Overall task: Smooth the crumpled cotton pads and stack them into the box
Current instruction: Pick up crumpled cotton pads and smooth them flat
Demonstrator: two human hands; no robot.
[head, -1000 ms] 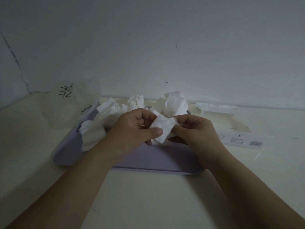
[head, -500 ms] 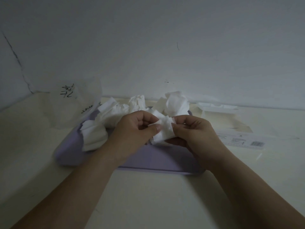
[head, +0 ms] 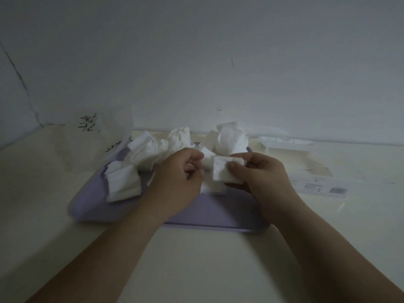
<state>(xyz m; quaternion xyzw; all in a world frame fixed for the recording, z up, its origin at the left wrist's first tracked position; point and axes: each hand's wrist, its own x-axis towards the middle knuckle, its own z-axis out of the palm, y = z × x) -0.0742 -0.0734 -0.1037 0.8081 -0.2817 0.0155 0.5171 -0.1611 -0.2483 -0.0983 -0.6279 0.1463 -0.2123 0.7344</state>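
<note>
While the right hand (head: 262, 178) pinches a cotton pad (head: 222, 178), the box (head: 306, 171) lies to its right, long side across; the left hand (head: 177, 178) is curled, grip unclear.

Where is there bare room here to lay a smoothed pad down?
Free: the table in front of the tray; the tray's near strip; the table's right end past the box. Crowded: the tray's back, heaped with crumpled pads, and the bag at its left corner.
</note>
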